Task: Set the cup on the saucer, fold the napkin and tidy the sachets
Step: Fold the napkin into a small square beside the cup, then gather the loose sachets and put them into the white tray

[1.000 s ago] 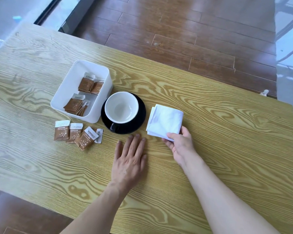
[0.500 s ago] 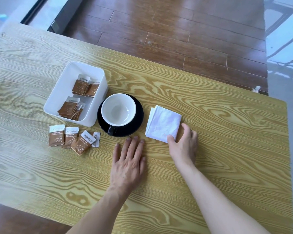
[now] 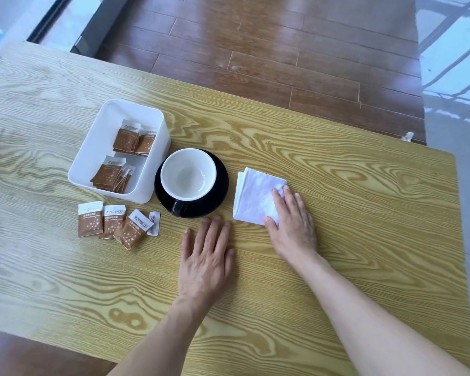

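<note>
A white-lined black cup [image 3: 188, 175] stands on the black saucer [image 3: 220, 196] in the middle of the table. Right of it lies the folded white napkin [image 3: 253, 194]; my right hand [image 3: 292, 223] rests flat on its near right corner, fingers spread. My left hand [image 3: 205, 256] lies palm down on the bare wood just in front of the saucer, holding nothing. Several brown sachets [image 3: 111, 223] lie loose on the table left of the saucer. More sachets [image 3: 125, 156] sit inside the white box [image 3: 98, 147] behind them.
The wooden table [image 3: 350, 213] ends at its far edge above a brown plank floor [image 3: 282, 50]. The right table edge runs down past the napkin. A small white scrap [image 3: 408, 136] lies on the floor by the far right corner.
My right hand let go of the napkin's near edge and now lies flat on top of it. The left hand has stayed put. The camera shifted slightly.
</note>
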